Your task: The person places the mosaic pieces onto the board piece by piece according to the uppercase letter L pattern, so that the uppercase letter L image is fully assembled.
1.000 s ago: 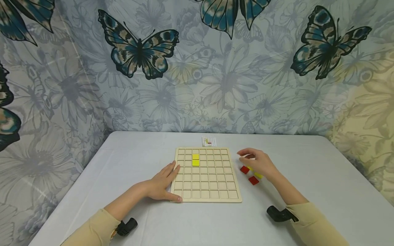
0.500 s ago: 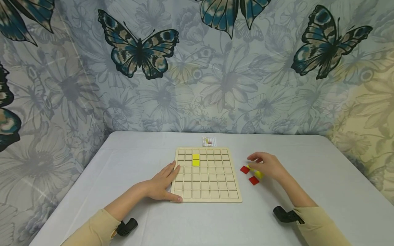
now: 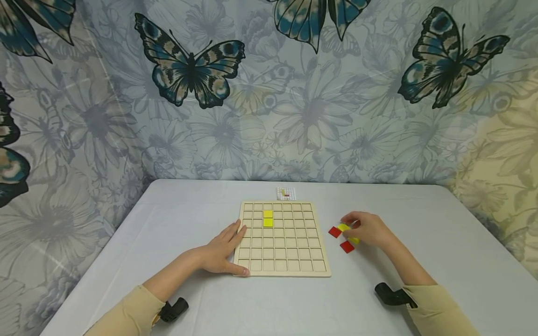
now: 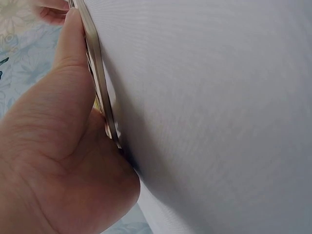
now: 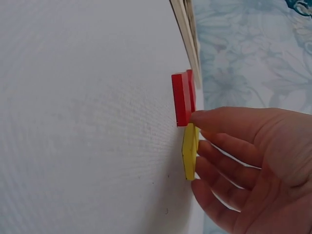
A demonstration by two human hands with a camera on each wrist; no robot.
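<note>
On the left side of the wooden grid board (image 3: 290,254), my left hand (image 3: 220,249) lies with fingers spread over the edge and the thumb at the near corner. My right hand (image 3: 367,228) is right of the board, low over several small tiles. Its thumb and forefinger stand apart at either side of a yellow tile (image 3: 343,227). In the right wrist view, the thumb tip is right where a red tile (image 5: 181,100) meets a yellow tile (image 5: 189,156); the other fingers bend loosely behind. Two yellow tiles (image 3: 268,222) fill neighbouring squares in one column of the board.
A small card (image 3: 286,193) with a printed coloured grid lies behind the board. One red tile (image 3: 335,232) is near the board's right edge, another red tile (image 3: 347,247) closer to me. White cloth (image 3: 189,200) covers the table; a butterfly-patterned backdrop (image 3: 269,130) stands behind.
My right hand has moved right and a little toward me, away from the board and down to the tiles. The left hand and the tiles on the board have stayed put.
</note>
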